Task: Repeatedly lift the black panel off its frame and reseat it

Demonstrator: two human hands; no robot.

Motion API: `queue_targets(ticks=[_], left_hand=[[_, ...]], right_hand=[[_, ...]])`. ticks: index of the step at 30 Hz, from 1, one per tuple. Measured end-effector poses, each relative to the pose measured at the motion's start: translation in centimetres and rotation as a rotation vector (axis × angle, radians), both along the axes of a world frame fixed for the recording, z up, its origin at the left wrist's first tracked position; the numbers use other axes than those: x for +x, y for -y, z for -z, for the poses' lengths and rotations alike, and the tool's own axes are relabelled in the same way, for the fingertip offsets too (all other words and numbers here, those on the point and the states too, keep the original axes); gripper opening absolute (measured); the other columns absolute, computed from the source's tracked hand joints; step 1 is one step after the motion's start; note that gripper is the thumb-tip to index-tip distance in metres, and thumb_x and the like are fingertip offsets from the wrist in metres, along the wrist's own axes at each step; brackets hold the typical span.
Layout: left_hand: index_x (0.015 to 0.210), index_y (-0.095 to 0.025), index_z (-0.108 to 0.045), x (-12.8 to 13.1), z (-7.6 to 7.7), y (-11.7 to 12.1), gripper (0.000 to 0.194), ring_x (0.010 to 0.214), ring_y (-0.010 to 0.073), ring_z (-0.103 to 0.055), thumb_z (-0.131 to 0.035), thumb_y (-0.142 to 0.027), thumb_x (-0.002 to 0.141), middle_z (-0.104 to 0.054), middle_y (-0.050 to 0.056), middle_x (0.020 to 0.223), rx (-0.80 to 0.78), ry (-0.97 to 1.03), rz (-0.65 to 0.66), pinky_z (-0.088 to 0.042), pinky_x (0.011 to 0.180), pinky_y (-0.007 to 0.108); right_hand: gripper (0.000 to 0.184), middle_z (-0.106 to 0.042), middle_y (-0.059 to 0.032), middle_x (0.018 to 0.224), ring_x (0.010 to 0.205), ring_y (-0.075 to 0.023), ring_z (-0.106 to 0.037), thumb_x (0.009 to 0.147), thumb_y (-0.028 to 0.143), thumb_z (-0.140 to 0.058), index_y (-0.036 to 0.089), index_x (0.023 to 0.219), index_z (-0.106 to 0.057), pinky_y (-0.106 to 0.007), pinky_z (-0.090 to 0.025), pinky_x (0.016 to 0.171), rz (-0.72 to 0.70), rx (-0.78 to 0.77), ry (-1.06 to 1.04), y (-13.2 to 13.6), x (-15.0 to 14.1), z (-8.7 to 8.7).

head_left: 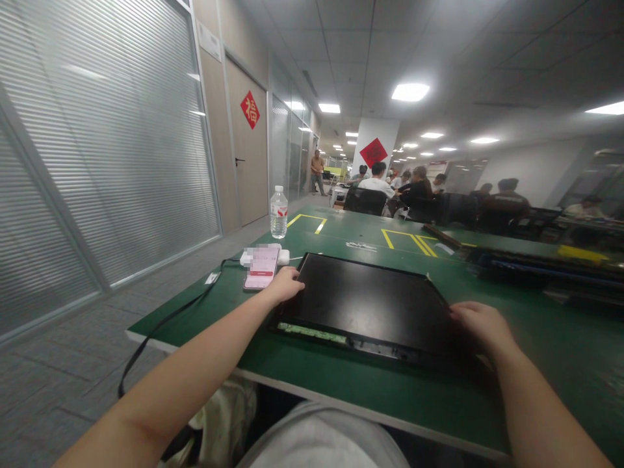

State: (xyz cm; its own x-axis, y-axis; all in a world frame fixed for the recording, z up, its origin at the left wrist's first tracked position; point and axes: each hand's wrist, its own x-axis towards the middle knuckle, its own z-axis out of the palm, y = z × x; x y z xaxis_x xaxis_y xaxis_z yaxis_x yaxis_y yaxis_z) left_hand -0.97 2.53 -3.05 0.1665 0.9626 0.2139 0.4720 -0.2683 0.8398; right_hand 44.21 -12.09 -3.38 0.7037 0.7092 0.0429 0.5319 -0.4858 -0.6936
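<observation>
A black flat display panel [370,299] lies on the green table in front of me, its dark screen facing up. Along its near edge runs a green circuit board strip [312,333]. My left hand [287,286] grips the panel's left edge, thumb over the top and the other fingers partly hidden. On the opposite side my right hand [480,325] is closed on the right edge, its fingertips partly out of sight. Just beyond my left hand, a phone [262,266] with a lit screen leans on a white object [283,257].
A water bottle [279,213] stands at the table's far left. A black cable [170,318] hangs over the left edge. Yellow tape [402,239] marks the green table [219,325]. Long dark panels [541,263] lie at right. Several people sit in the background.
</observation>
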Motion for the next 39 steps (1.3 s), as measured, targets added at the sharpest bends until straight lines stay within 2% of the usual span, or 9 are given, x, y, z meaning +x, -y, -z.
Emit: queue_targets(ticks=[4,7,9,13,18,23,29,39], left_hand=[[0.053,-0.019,-0.065,0.0,0.0,-0.1,0.015,0.094,0.0293,-0.064,-0.073,-0.007,0.054,-0.069,0.007,0.079,0.001,0.016,0.010,-0.049,0.078,0.029],[0.055,-0.018,-0.066,0.0,0.1,-0.2,0.010,0.081,0.0246,-0.064,-0.067,-0.011,0.063,-0.066,0.006,0.072,-0.009,-0.005,0.047,-0.047,0.073,0.029],[0.056,-0.017,-0.067,0.0,0.1,-0.3,0.014,0.075,0.0223,-0.063,-0.062,-0.012,0.068,-0.064,0.005,0.068,-0.001,-0.010,0.055,-0.046,0.071,0.029],[0.065,-0.018,-0.071,0.1,-0.1,-0.2,0.014,0.079,0.0226,-0.066,-0.060,-0.013,0.070,-0.070,0.006,0.076,0.007,0.101,0.035,-0.048,0.073,0.029],[0.092,-0.017,-0.076,0.4,-0.9,0.4,0.025,0.087,0.0246,-0.070,-0.061,-0.016,0.072,-0.076,0.005,0.083,-0.185,0.425,0.060,-0.052,0.076,0.030],[0.107,-0.017,-0.073,0.8,-1.5,1.1,0.034,0.076,0.0217,-0.072,-0.064,-0.015,0.074,-0.077,0.005,0.081,-0.369,0.594,0.147,-0.054,0.070,0.030],[0.108,-0.016,-0.071,0.8,-1.6,1.3,0.041,0.066,0.0211,-0.071,-0.059,-0.005,0.070,-0.077,0.005,0.078,-0.456,0.635,0.114,-0.054,0.061,0.030],[0.111,-0.015,-0.071,0.9,-1.8,1.5,0.046,0.057,0.0199,-0.069,-0.053,-0.005,0.070,-0.075,0.003,0.070,-0.475,0.565,0.090,-0.053,0.055,0.029]], right_hand=[[0.021,-0.076,-0.0080,0.079,0.077,-0.0263,-0.067,0.068,0.031,-0.064,0.022,0.082,-0.077,-0.035,-0.047,0.067,0.013,-0.014,0.023,0.1,-0.2,-0.2],[0.020,-0.076,-0.0085,0.080,0.078,-0.0261,-0.068,0.069,0.031,-0.065,0.021,0.080,-0.077,-0.034,-0.047,0.067,0.004,-0.010,0.051,0.0,-0.2,-0.3],[0.018,-0.076,-0.0082,0.079,0.078,-0.0261,-0.068,0.068,0.030,-0.065,0.021,0.079,-0.077,-0.033,-0.047,0.067,-0.005,-0.010,0.053,0.0,-0.2,-0.3],[0.017,-0.077,-0.0071,0.080,0.078,-0.0260,-0.068,0.066,0.027,-0.065,0.022,0.077,-0.076,-0.033,-0.047,0.067,-0.011,-0.013,0.066,-0.1,-0.1,-0.3],[0.019,-0.076,-0.0071,0.081,0.081,-0.0264,-0.068,0.067,0.026,-0.064,0.022,0.081,-0.077,-0.033,-0.047,0.068,0.002,-0.029,0.034,0.2,-0.5,-0.6],[0.018,-0.077,-0.0072,0.086,0.086,-0.0267,-0.067,0.069,0.026,-0.064,0.022,0.081,-0.077,-0.034,-0.046,0.071,0.008,-0.044,0.054,0.4,-1.0,-1.1],[0.020,-0.077,-0.0064,0.085,0.087,-0.0265,-0.068,0.071,0.025,-0.063,0.022,0.084,-0.077,-0.033,-0.046,0.072,-0.004,-0.056,0.056,0.3,-0.9,-1.1],[0.020,-0.077,-0.0072,0.082,0.078,-0.0247,-0.067,0.068,0.025,-0.063,0.021,0.081,-0.078,-0.031,-0.045,0.065,0.009,-0.032,0.102,0.4,-1.2,-1.1]])
